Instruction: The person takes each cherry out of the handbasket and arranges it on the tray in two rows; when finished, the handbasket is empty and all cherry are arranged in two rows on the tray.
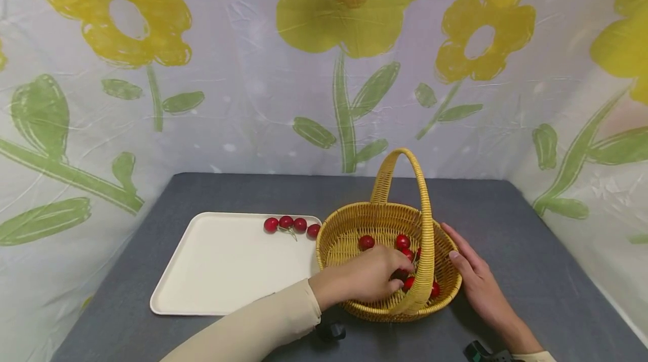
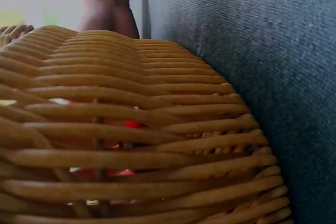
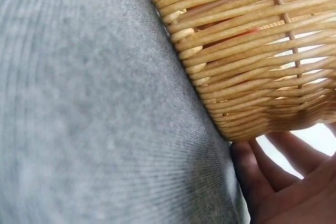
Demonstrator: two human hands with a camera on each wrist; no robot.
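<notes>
A yellow wicker basket (image 1: pixel 344 221) with a tall arched handle stands on the table, several red cherries (image 1: pixel 367 242) inside it. My left hand (image 1: pixel 372 273) reaches over the near left rim, thumb and fingers curled about a dark red cherry (image 1: pixel 401 274) near the handle's foot; its fingertips are partly hidden. Outside the basket, on its right, my right hand (image 1: pixel 478 282) rests against the wall with fingers extended and thumb by the rim. In the right wrist view these fingers (image 3: pixel 249 169) touch the weave. The left wrist view is filled mostly by the basket wall (image 2: pixel 131 156).
Left of the basket lies a white rectangular tray (image 1: pixel 223 266), its right edge partly behind the basket. Several cherries with green stems (image 1: pixel 286 222) sit along its far right corner. A grey cloth (image 1: pixel 263 188) covers the table; a flower-printed curtain (image 1: pixel 243 98) hangs behind.
</notes>
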